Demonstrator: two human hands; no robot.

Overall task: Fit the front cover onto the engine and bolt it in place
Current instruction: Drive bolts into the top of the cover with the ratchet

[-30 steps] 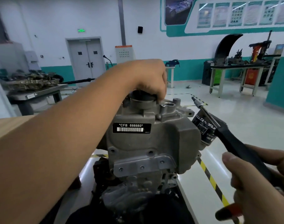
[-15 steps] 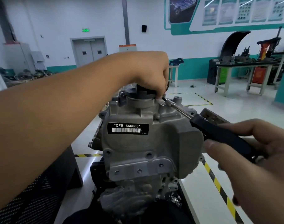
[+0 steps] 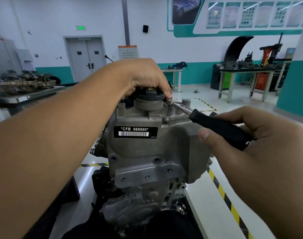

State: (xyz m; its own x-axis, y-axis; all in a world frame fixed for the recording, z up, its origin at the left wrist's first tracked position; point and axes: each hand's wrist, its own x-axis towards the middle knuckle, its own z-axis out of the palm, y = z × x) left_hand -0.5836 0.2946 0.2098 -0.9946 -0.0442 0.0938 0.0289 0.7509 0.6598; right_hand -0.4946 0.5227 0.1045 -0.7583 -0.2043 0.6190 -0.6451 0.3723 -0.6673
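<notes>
Front cover (image 3: 147, 152): grey cast metal, seated against the front of the engine (image 3: 111, 128), facing the camera, centre of view. Black label (image 3: 135, 132) reading *CFB 666660* fixed on upper face. Empty bolt holes visible across middle and lower flange.

Left grip (image 3: 147, 78): curled over the black cap (image 3: 150, 94) on top of the cover, fingertips (image 3: 168, 93) pinching a small part at the cap's right edge, where the tool tip meets it; part itself too small to identify.

Right grip (image 3: 250, 133): closed round the black handle of the driver (image 3: 219, 128), to the right of the cover's upper corner. Metal shaft (image 3: 180, 106) angled up and left across the cover's top right, tip at the left fingertips.

Engine mounted on a dark stand (image 3: 102, 180) over a pale glossy floor (image 3: 207, 195) with yellow-black hazard stripe (image 3: 223, 192) along the right.

Room: white walls with teal lower band, grey double door (image 3: 86, 57) at rear left, desk (image 3: 247, 73) carrying equipment at rear right, desk (image 3: 26, 95) carrying engine parts at far left, poster boards (image 3: 250, 14) on upper wall.
</notes>
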